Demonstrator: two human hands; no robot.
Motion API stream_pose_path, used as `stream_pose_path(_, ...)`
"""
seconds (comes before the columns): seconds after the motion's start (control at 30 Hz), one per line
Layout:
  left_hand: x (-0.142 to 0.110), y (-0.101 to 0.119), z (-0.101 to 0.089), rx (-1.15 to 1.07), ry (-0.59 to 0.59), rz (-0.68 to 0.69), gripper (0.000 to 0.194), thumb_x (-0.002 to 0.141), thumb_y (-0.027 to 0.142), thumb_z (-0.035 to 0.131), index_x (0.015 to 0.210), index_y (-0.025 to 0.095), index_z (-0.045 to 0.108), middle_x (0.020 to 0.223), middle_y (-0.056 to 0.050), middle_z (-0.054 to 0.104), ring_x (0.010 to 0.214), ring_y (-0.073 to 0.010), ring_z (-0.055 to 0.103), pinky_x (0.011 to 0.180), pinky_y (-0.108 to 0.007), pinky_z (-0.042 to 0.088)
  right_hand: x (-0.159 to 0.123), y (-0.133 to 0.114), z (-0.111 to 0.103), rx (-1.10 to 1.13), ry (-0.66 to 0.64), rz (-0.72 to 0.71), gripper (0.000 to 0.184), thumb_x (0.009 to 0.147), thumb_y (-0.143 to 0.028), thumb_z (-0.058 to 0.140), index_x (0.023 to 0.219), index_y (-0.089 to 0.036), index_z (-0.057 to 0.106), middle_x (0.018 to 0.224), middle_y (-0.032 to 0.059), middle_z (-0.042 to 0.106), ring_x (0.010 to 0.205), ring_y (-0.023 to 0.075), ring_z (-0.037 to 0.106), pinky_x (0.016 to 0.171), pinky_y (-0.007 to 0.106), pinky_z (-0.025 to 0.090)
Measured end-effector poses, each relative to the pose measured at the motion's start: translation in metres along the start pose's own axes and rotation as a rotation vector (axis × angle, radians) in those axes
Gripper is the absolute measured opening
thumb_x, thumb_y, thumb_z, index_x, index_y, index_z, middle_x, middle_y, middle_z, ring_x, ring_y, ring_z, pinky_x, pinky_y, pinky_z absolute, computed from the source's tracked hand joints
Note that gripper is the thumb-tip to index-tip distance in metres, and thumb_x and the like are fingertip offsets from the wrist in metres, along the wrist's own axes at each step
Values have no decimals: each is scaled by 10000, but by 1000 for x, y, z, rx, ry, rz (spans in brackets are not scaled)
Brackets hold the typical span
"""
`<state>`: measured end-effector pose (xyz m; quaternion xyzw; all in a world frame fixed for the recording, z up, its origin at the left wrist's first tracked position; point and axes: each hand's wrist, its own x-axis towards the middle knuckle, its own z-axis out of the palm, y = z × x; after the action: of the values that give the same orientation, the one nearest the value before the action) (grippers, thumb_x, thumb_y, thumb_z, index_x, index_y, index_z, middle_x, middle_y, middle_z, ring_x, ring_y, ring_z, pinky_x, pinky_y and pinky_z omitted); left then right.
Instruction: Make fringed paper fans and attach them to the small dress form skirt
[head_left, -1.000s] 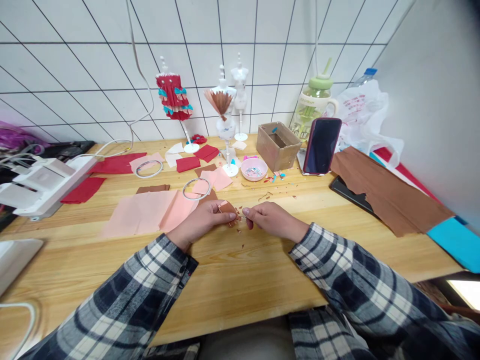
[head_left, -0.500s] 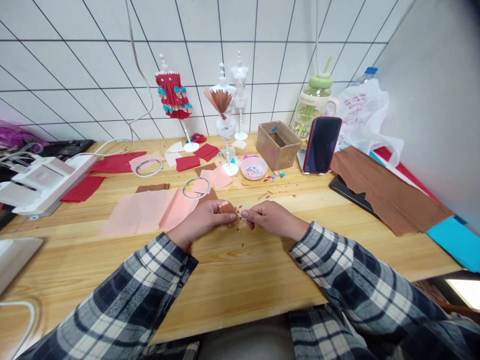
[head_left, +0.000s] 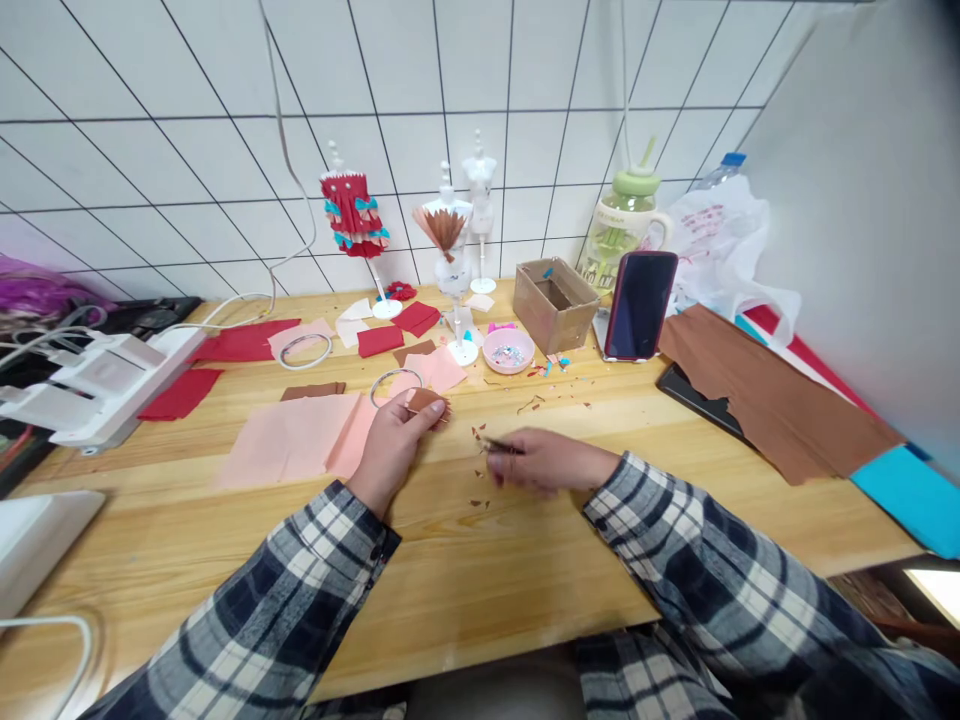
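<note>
My left hand [head_left: 401, 435] is closed, pinching a small folded piece of brown crepe paper [head_left: 426, 399] between thumb and fingers. Along its right side the paper has a jagged, notched edge. To the right, my right hand [head_left: 536, 462] is closed around what look like small scissors [head_left: 495, 445], their dark pointed end towards the left; motion blur hides the details. The two hands are apart. Between them, tiny brown paper scraps [head_left: 478, 432] lie on the wooden table [head_left: 480, 570]. A silver ring [head_left: 386, 382] lies just behind my left hand, over pink paper [head_left: 292, 435].
Behind stand a mannequin in a red ruffled dress [head_left: 352, 215], a mannequin with a brown pleated fan [head_left: 442, 232] and a bare one [head_left: 480, 190]. A pink bowl [head_left: 508, 352], a cardboard box [head_left: 556, 305], a phone [head_left: 640, 305] and brown paper [head_left: 780, 395] are further right.
My left hand has moved left with the brown paper, away from my right hand. The scissors have come away from the paper and tilted, lower down. More scraps show on the table.
</note>
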<state>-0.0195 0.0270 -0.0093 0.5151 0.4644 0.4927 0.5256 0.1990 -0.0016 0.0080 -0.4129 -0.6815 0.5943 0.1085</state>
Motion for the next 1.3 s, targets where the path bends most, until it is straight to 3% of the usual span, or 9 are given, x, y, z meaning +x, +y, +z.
stream_pose_path(0.07,3,0,-6,61,50,37,233,793,372,693,737,159,614,722,-9,617,679,-138,539,685,-257,428,0,0,13,232,-292,131,415,910,-549,500,803,-156,578,715,0,624,526,90,557,533,225,455)
stream_pose_path(0.13,5,1,-10,98,27,13,238,804,386,678,752,162,618,729,-10,621,680,-140,540,674,-258,425,4,2,23,374,-359,174,420,900,-553,518,776,-153,546,876,49,670,642,100,632,585,225,502)
stream_pose_path(0.27,6,1,-9,217,27,-29,273,762,420,707,741,170,601,704,7,604,650,-140,528,627,-251,412,14,9,22,315,2,28,334,939,-472,491,938,-159,606,959,70,668,895,146,658,753,258,532)
stream_pose_path(0.4,6,1,-7,262,52,-37,280,767,440,689,768,173,603,708,12,595,663,-144,529,629,-250,410,16,13,5,-10,293,-172,294,987,-370,397,994,-184,624,1007,63,694,836,148,658,761,279,500)
stream_pose_path(0.53,7,2,-9,344,52,-13,274,785,434,664,756,167,615,702,4,590,671,-144,513,633,-251,409,11,11,0,-207,507,-232,287,973,-354,440,1197,-221,562,961,35,707,840,166,641,783,293,456)
stream_pose_path(0.7,7,-1,-8,405,67,-7,266,803,429,632,753,169,615,712,0,599,659,-143,521,609,-246,412,12,10,6,-232,603,-235,318,1009,-342,324,1024,-208,612,882,33,690,825,163,633,746,273,438)
stream_pose_path(0.87,6,-7,-7,482,63,15,231,817,391,613,748,170,612,679,11,580,612,-133,503,574,-238,399,12,9,12,-346,628,-147,243,974,-271,382,1112,-205,572,789,10,689,700,158,628,653,258,397)
stream_pose_path(1.0,6,-10,-7,524,62,19,209,829,369,598,755,175,620,682,9,593,613,-136,513,580,-241,404,15,10,15,-507,609,-65,240,947,-387,468,874,-213,617,700,7,682,621,163,612,573,254,332)
stream_pose_path(1.3,6,-8,-7,567,72,40,199,840,358,587,773,179,638,708,-5,612,654,-152,530,613,-256,411,26,21,13,-456,751,-331,268,896,-216,469,1119,-199,616,809,37,674,736,161,623,707,266,451)
